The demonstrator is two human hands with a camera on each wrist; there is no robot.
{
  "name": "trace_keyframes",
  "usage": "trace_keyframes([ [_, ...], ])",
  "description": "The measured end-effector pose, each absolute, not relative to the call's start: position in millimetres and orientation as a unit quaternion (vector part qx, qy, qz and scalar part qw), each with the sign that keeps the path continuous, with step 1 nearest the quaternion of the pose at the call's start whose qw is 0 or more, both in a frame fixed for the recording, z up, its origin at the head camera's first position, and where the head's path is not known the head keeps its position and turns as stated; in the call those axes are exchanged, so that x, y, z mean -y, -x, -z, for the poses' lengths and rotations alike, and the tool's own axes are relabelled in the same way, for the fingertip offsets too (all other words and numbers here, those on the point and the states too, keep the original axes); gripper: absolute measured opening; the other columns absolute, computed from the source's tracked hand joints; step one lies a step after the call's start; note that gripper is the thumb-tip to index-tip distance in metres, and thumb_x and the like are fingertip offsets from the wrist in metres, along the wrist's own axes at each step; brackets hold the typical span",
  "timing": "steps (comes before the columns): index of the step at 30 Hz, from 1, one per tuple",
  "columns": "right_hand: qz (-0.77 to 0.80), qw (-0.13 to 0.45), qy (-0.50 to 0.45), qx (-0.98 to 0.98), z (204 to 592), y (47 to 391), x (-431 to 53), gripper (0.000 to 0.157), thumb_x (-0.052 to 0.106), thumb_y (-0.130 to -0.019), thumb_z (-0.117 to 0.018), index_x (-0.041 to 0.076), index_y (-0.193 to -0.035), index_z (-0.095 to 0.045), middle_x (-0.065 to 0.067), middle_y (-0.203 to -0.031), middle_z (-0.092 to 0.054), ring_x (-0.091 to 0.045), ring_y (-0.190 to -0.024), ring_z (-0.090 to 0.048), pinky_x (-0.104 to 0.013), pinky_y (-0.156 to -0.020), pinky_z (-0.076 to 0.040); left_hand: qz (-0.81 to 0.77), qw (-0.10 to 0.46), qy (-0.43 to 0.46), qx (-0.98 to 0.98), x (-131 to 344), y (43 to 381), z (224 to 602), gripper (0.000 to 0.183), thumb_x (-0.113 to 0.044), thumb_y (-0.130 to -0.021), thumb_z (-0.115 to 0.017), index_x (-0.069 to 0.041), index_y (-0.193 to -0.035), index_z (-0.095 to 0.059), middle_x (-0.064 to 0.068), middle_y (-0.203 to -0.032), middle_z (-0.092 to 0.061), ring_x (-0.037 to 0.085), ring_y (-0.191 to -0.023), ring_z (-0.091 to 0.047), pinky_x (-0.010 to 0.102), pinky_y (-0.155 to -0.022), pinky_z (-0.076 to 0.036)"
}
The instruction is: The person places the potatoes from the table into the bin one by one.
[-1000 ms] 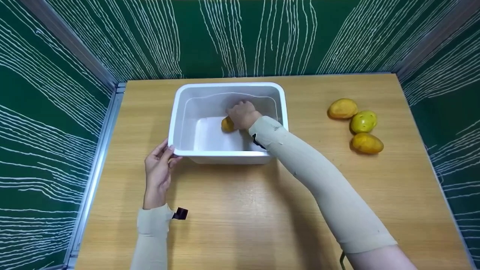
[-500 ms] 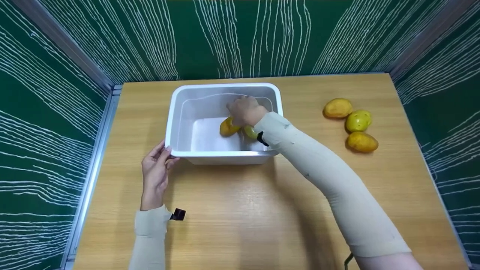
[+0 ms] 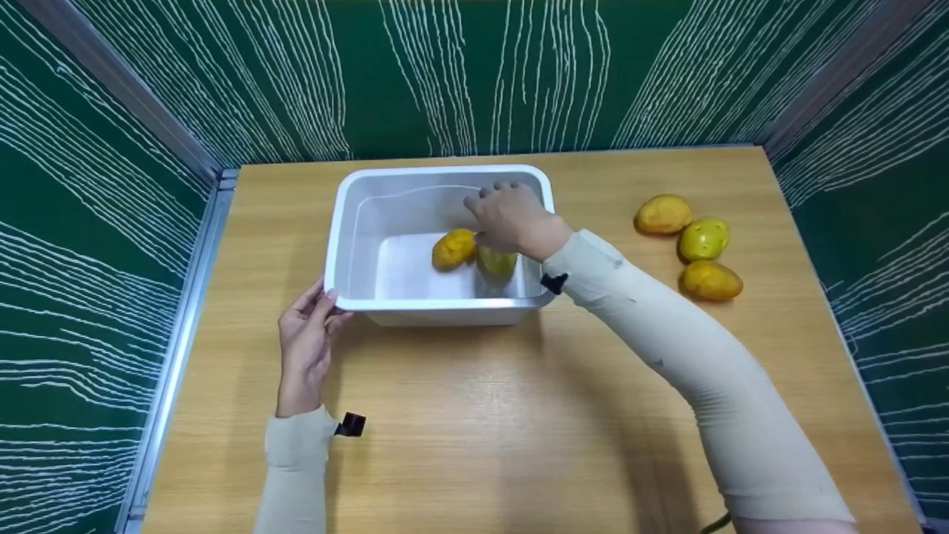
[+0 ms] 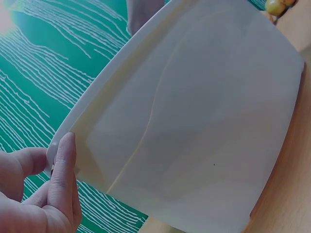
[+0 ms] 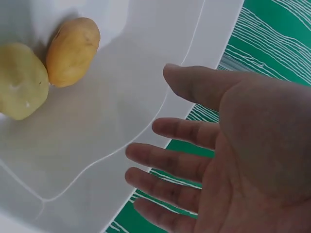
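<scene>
Partly, the right hand, fingers spread and empty, hides the green fruit beside the yellow fruit in the white bin, whose rim the left hand pinches. Only the right wrist view bares that palm

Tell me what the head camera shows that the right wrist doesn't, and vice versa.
Only the head view: the left hand gripping the white bin, three pieces of produce on the table, and sleeves.
Only the right wrist view: the palm of the right hand.
Both: that hand, the bin, the yellow item and green item inside, plus green wall.
</scene>
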State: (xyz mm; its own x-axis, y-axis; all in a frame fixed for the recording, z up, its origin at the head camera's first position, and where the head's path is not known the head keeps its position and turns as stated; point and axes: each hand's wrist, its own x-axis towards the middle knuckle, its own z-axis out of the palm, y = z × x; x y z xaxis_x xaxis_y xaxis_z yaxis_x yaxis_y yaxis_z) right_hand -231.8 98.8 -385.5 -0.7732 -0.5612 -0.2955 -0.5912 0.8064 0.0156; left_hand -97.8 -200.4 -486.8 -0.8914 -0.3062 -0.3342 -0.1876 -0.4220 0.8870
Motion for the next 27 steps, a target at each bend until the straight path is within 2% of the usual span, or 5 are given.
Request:
trace_keyframes([
  [5, -0.028, 0.1, 0.305, -0.947, 390.3, 225.2, -115.7, 0.05, 0.027, -0.102, -0.073, 0.002, -0.143, -0.059, -0.022, -0.134, -0.066, -0.04, -0.118, -0.061, -0.059, -0.118, -0.052, 0.813, 0.038, -0.23, 0.533, 200.2, 98.5, 485.7, 0.047, 0.006, -0.106, -0.055, 0.009, -0.152, -0.047, 0.011, -0.115, -0.059, 0.012, -0.078, -0.068, 0.018, -0.074, -0.069],
  [12, -0.028, 0.045, 0.302, -0.952, 396.4, 217.3, -136.2, 0.048, 0.027, -0.099, -0.076, 0.0, -0.137, -0.063, -0.023, -0.127, -0.069, -0.041, -0.112, -0.063, -0.057, -0.109, -0.06, 0.823, 0.046, -0.209, 0.526, 199.1, 97.4, 485.3, 0.045, 0.007, -0.106, -0.054, 0.013, -0.15, -0.046, 0.011, -0.114, -0.057, 0.012, -0.08, -0.067, 0.016, -0.073, -0.068],
  [20, 0.002, 0.007, 0.297, -0.955, 400.0, 210.5, -157.2, 0.05, 0.024, -0.098, -0.079, 0.0, -0.138, -0.062, -0.025, -0.135, -0.065, -0.044, -0.12, -0.062, -0.063, -0.112, -0.057, 0.819, 0.045, -0.219, 0.529, 198.9, 98.0, 484.9, 0.046, 0.006, -0.106, -0.055, 0.011, -0.151, -0.046, 0.012, -0.115, -0.057, 0.012, -0.08, -0.067, 0.017, -0.074, -0.068],
  [27, 0.037, 0.005, 0.284, -0.958, 404.4, 204.7, -172.6, 0.054, 0.023, -0.098, -0.079, 0.0, -0.142, -0.059, -0.026, -0.142, -0.061, -0.048, -0.127, -0.059, -0.069, -0.116, -0.05, 0.82, 0.044, -0.219, 0.527, 199.5, 96.7, 484.3, 0.046, 0.006, -0.106, -0.056, 0.01, -0.151, -0.047, 0.011, -0.114, -0.059, 0.012, -0.079, -0.067, 0.017, -0.074, -0.068],
])
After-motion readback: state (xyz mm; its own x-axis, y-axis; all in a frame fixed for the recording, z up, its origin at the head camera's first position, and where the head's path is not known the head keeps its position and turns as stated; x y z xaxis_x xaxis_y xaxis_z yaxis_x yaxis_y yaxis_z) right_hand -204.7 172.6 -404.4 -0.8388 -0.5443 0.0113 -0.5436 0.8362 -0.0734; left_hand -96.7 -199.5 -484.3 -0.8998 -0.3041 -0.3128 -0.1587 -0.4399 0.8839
